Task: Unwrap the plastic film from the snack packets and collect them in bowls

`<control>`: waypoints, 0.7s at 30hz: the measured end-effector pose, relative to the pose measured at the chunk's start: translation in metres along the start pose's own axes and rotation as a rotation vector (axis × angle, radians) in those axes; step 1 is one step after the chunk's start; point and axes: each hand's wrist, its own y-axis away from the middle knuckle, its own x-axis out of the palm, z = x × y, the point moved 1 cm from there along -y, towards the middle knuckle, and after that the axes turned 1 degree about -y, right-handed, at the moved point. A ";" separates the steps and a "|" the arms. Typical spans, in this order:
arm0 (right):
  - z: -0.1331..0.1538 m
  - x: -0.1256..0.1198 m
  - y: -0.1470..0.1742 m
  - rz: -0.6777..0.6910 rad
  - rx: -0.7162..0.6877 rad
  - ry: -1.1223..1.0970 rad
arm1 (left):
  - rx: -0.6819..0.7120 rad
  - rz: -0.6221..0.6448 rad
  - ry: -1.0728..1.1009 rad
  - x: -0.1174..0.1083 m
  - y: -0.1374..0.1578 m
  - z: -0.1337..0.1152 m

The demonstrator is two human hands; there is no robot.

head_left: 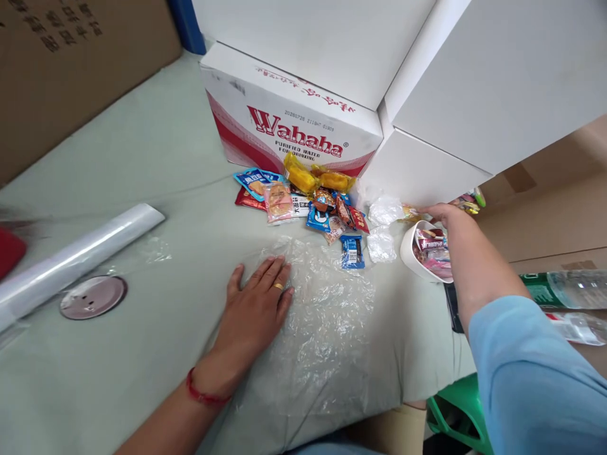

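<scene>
My left hand (258, 303) lies flat with fingers spread, on the left edge of a clear plastic bag (327, 316) laid out on the table. It wears a ring and a red cord bracelet. My right hand (443, 213) reaches past a white tub (408, 253) with wrapped snacks in it. Its fingertips are at a yellowish snack packet (410, 213); most of its fingers are hidden, so its grip is unclear. Left of the tub lie two white wrapped packets and a pile of snacks, with a blue snack packet (352, 251) in front.
A Wahaha water carton (294, 120) stands behind the snacks, beside white boxes (436, 158). At left lie a plastic film roll (80, 265) and an oval disc (93, 297). A dark flat object (454, 309) and bottles (576, 289) are at right; a green stool (459, 411) is below.
</scene>
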 end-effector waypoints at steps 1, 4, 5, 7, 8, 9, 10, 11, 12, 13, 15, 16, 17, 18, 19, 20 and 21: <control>-0.002 0.000 0.000 0.042 0.060 0.015 | 0.002 -0.001 -0.001 0.000 0.000 0.000; -0.003 0.004 -0.001 0.169 0.215 -0.112 | 0.003 -0.010 -0.010 0.001 0.000 0.002; -0.001 0.007 -0.001 0.203 0.243 -0.185 | 0.003 -0.016 -0.014 0.002 0.000 0.002; 0.003 0.012 -0.002 0.255 0.268 -0.313 | 0.010 -0.025 -0.023 0.003 0.000 0.004; 0.006 0.013 -0.002 0.274 0.270 -0.353 | 0.015 -0.029 -0.026 0.004 0.001 0.004; 0.008 0.014 -0.002 0.287 0.267 -0.371 | 0.022 -0.032 -0.030 0.004 0.001 0.005; 0.011 0.014 -0.001 0.301 0.263 -0.387 | 0.029 -0.033 -0.034 0.005 0.001 0.005; 0.013 0.013 0.000 0.316 0.260 -0.410 | 0.034 -0.032 -0.039 0.004 0.001 0.005; 0.015 0.012 0.002 0.333 0.251 -0.440 | 0.036 -0.029 -0.045 0.004 0.000 0.005; 0.017 0.011 0.004 0.349 0.236 -0.474 | 0.036 -0.025 -0.049 0.004 0.000 0.005; 0.021 0.007 0.010 0.348 0.201 -0.533 | 0.033 -0.018 -0.053 0.003 0.000 0.004; 0.022 0.006 0.013 0.336 0.184 -0.552 | 0.034 -0.016 -0.053 0.003 0.000 0.004; 0.023 0.004 0.015 0.317 0.168 -0.569 | 0.037 -0.017 -0.053 0.003 0.000 0.005; 0.024 0.001 0.018 0.290 0.153 -0.584 | 0.041 -0.017 -0.055 0.004 0.000 0.005; 0.024 -0.001 0.020 0.258 0.137 -0.597 | 0.046 -0.018 -0.058 0.004 0.000 0.005; 0.024 -0.005 0.022 0.223 0.119 -0.612 | 0.051 -0.017 -0.061 0.004 0.000 0.005; 0.023 -0.010 0.024 0.183 0.098 -0.626 | 0.053 -0.015 -0.064 0.004 0.000 0.006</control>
